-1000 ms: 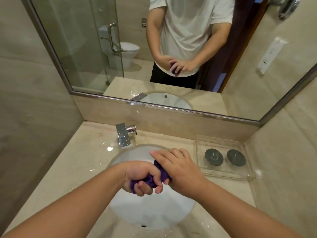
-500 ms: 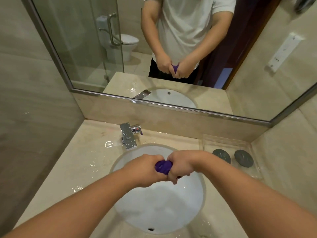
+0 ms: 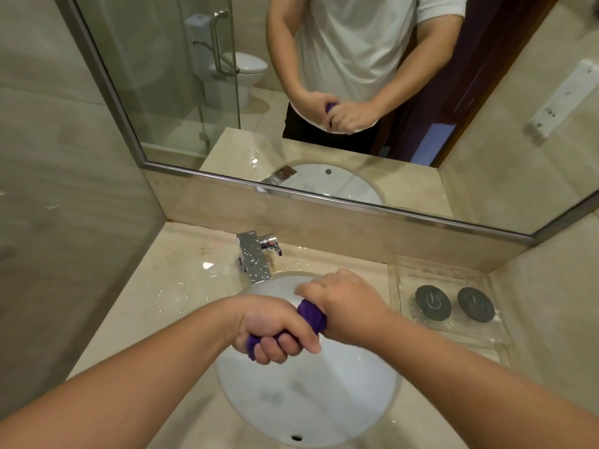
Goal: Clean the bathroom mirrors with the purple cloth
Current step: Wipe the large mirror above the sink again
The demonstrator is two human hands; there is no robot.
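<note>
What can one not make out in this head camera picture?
All in the head view:
The purple cloth: mostly hidden inside the left hand and right hand; only its twisted middle and one end show.
The mirror: top and right side cut off by the picture edges.
The dark discs in the clear tray: markings too small to read.

One cam only, worn on the person's head, wide-angle w/ bent edges. It looks fwd & down from right above the sink (image 3: 308, 400), facing the mirror (image 3: 486, 140) across the counter (image 3: 168, 303). Mirror fills the top half. Left hand (image 3: 272, 325) & right hand (image 3: 350, 299) sit mid-frame, close to the lens.
</note>
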